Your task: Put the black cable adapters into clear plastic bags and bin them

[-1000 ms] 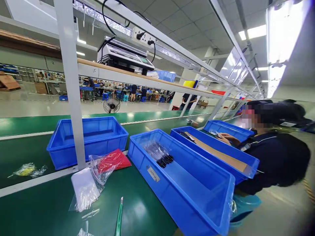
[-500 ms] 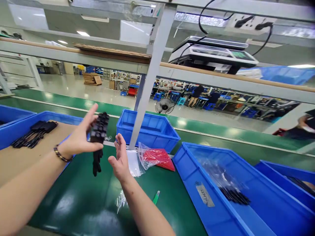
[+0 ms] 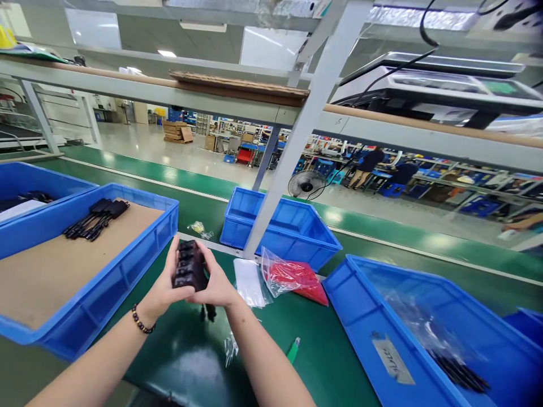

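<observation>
Holding a bundle of black blocks [image 3: 189,264] between both hands, above the near part of the green tabletop [image 3: 326,362]. Pressed from one side by the left hand [image 3: 169,277], with a beaded bracelet [image 3: 143,319] at its wrist, and from the other by the right hand [image 3: 216,282], fingers wrapped along both flanks and thumbs close together at the near edge. Dangling below the hands, black cords [image 3: 207,312] from the same bundle. Just right of the right hand, a stack of white packets [image 3: 248,280], then a red packet [image 3: 311,285] partly under clear plastic [image 3: 271,272]. Nearer than the hands, either side of the right forearm [image 3: 258,345], plastic scraps [image 3: 230,347] and a green knife [image 3: 293,349]. Left of the hands, a cardboard-lined bin [image 3: 127,288] holding corded black pieces [image 3: 95,217] toward its far end; farther left, another blue bin [image 3: 51,181] with dark items [image 3: 31,198] inside. Just beyond the hands, a small clear wrapper [image 3: 198,228] with something yellow. Beyond and to the right, a smaller blue bin [image 3: 292,240] behind a pale post [image 3: 288,152]. Well to the right of the hands, a long blue bin [image 3: 365,328] with clear bags of slim black items [image 3: 460,373]. Higher than the hands, off to the right, a scale [image 3: 407,90] on a shelf [image 3: 424,140]; past the post, a fan [image 3: 306,185]. Well beyond the hands, a person [image 3: 369,163] in a dark top.
</observation>
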### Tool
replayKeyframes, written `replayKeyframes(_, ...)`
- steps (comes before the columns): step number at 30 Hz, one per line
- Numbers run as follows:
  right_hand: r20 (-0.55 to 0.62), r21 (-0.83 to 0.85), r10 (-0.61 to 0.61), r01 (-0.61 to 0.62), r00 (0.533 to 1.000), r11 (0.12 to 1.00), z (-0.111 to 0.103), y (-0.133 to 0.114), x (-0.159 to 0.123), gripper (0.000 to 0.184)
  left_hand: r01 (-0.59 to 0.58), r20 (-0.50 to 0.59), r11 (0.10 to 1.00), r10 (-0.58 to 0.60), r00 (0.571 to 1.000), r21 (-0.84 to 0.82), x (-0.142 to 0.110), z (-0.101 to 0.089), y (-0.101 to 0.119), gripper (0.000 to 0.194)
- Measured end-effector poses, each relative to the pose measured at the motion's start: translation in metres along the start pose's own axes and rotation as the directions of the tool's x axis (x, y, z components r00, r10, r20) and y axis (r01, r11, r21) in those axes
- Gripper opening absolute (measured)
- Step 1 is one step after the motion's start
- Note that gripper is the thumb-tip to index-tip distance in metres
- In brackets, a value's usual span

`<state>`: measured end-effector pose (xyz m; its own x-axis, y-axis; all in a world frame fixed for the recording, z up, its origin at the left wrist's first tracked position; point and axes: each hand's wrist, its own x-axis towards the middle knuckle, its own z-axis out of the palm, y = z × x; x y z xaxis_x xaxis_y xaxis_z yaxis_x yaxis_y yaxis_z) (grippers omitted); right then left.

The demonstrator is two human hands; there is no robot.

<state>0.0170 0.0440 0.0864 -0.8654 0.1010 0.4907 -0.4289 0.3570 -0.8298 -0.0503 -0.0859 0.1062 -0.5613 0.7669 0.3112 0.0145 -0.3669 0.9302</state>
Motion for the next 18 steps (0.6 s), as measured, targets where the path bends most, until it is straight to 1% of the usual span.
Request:
replayKeyframes(2,0.128,-0.256,0.077,-0.042,0.989,0.966,0.002,0.01,-0.002,0.115,0.009,-0.146,0.996,-0.022,0.989,-0.087,-0.014,-0.014,-0.014,0.089)
replayKeyframes(3,0.191,-0.366,0.137,-0.059,0.972,0.929,0.007,0.018,-0.004,0.116,0.013,-0.235,0.992,-0.043,0.971,-0.126,-0.02,-0.022,-0.023,0.078)
replayKeyframes(5,0.297,-0.525,0.273,-0.082,0.915,0.847,0.021,0.036,-0.012,0.116,0.048,-0.392,0.99,-0.098,0.915,-0.136,-0.034,-0.037,-0.045,0.064)
replayKeyframes(6,0.332,-0.573,0.324,-0.083,0.886,0.815,0.029,0.046,-0.017,0.115,0.088,-0.446,0.99,-0.129,0.886,-0.112,-0.04,-0.043,-0.056,0.061)
replayKeyframes(7,0.355,-0.604,0.352,-0.075,0.866,0.794,0.037,0.055,-0.023,0.114,0.135,-0.462,0.987,-0.16,0.872,-0.086,-0.046,-0.047,-0.067,0.059)
replayKeyframes(8,0.367,-0.622,0.359,-0.061,0.858,0.781,0.044,0.062,-0.028,0.112,0.17,-0.466,0.984,-0.178,0.867,-0.06,-0.051,-0.05,-0.076,0.058)
replayKeyframes(9,0.37,-0.634,0.35,-0.042,0.86,0.772,0.051,0.068,-0.032,0.11,0.189,-0.46,0.981,-0.184,0.868,-0.036,-0.054,-0.052,-0.083,0.056)
replayKeyframes(11,0.357,-0.657,0.325,-0.012,0.876,0.754,0.06,0.072,-0.039,0.109,0.185,-0.45,0.983,-0.175,0.875,-0.024,-0.059,-0.052,-0.091,0.054)
replayKeyframes(14,0.315,-0.701,0.306,0.003,0.899,0.713,0.069,0.069,-0.042,0.106,0.173,-0.445,0.983,-0.186,0.876,-0.07,-0.059,-0.048,-0.094,0.053)
replayKeyframes(18,0.28,-0.736,0.253,0.038,0.926,0.676,0.078,0.063,-0.038,0.107,0.214,-0.403,0.973,-0.232,0.885,-0.089,-0.055,-0.045,-0.093,0.054)
